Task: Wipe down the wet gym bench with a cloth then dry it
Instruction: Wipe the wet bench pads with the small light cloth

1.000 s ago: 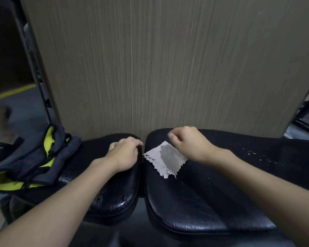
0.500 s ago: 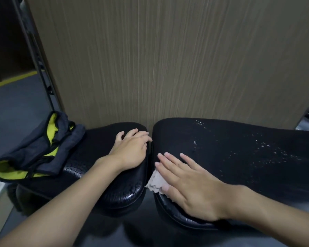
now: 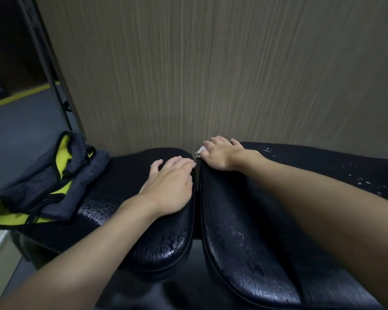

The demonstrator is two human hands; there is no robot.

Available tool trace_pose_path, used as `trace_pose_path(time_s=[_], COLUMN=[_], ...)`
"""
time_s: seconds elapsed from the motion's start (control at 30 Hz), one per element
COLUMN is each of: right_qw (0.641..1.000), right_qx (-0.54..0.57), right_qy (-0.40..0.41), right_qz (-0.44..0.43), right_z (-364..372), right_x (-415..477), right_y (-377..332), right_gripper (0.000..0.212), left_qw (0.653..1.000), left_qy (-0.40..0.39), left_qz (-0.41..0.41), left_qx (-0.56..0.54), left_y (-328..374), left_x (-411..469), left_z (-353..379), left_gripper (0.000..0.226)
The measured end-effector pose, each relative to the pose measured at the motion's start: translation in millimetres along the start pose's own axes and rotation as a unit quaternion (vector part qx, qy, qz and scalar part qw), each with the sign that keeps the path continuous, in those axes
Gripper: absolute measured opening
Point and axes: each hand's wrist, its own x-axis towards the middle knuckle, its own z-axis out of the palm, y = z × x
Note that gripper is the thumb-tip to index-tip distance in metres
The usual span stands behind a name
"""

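Note:
The black gym bench has two pads: a seat pad [image 3: 126, 191] on the left and a long back pad [image 3: 244, 231] on the right, split by a narrow gap. Water droplets [image 3: 367, 182] speckle the back pad's far right. My right hand [image 3: 220, 155] lies flat at the back pad's far left corner, pressing a small white cloth [image 3: 199, 151]; only a corner of the cloth shows. My left hand [image 3: 168, 186] rests palm down on the seat pad's right edge, fingers spread, holding nothing.
A grey and yellow towel [image 3: 54, 175] lies bunched on the seat pad's left end. A wood-grain wall panel [image 3: 211, 74] stands directly behind the bench. A dark metal frame [image 3: 52, 86] rises at the left, with grey floor [image 3: 20, 130] beyond.
My right hand has slid the cloth from the back pad's near left edge to its far left corner. The left hand stays on the seat pad.

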Motion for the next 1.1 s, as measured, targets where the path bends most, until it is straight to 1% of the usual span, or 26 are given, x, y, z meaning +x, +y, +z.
trace_pose_path(time_s=[0.07,0.17,0.4,0.53,0.67,0.7,0.77,0.83,0.87,0.93,1.0,1.03,1.1], right_qw=[1.0,1.0,0.995,0.99,0.988,0.986,0.98,0.983,0.987,0.99,0.993,0.995,0.996], right_qx=[-0.002,-0.022,-0.037,-0.05,-0.062,-0.071,-0.099,-0.074,-0.051,-0.043,-0.03,-0.02,-0.018], right_qy=[-0.004,-0.002,0.012,0.03,0.017,0.029,0.079,0.106,0.099,0.104,0.076,0.048,0.026], right_qz=[0.005,-0.012,-0.09,-0.128,-0.142,-0.147,-0.153,-0.13,-0.112,-0.089,-0.089,-0.091,-0.088], right_z=[0.7,8.5,21.4,28.4,31.5,32.3,33.9,38.3,41.7,46.4,42.9,39.1,32.0], right_x=[-1.1,-23.7,-130.7,-193.9,-235.2,-241.0,-250.9,-255.7,-256.3,-253.8,-239.8,-229.1,-201.9], right_y=[-1.3,-2.9,-10.2,-13.5,-12.8,-10.5,-10.6,-16.0,-19.5,-27.4,-25.2,-21.1,-11.7], right_gripper=[0.061,0.064,0.067,0.082,0.068,0.066,0.066,0.069,0.071,0.073,0.078,0.078,0.072], left_qw=[1.0,1.0,1.0,1.0,0.999,0.999,0.999,0.999,0.999,0.999,0.999,0.999,0.999], left_qy=[0.0,-0.001,-0.004,-0.015,-0.042,-0.046,-0.051,-0.05,-0.048,-0.042,-0.038,-0.036,-0.035], left_qz=[-0.001,-0.001,-0.003,0.004,0.012,0.012,0.009,0.002,-0.005,-0.015,-0.01,-0.008,-0.003], left_qx=[0.001,-0.001,-0.001,0.001,0.008,0.01,0.009,0.009,0.01,0.02,0.036,0.039,0.036], left_y=[-0.2,0.6,6.6,9.2,15.8,17.0,19.1,22.7,25.6,31.1,32.7,31.6,28.4], left_x=[0.1,-0.3,-4.3,-8.4,-12.3,-12.7,-13.0,-11.7,-11.1,-10.2,-8.9,-8.4,-7.9], left_z=[-0.4,-0.7,-6.4,-8.7,-12.4,-13.1,-13.3,-11.9,-10.4,-6.4,-2.6,-1.8,-1.6], left_gripper=[0.048,0.048,0.046,0.045,0.046,0.047,0.048,0.049,0.05,0.05,0.05,0.049,0.048])
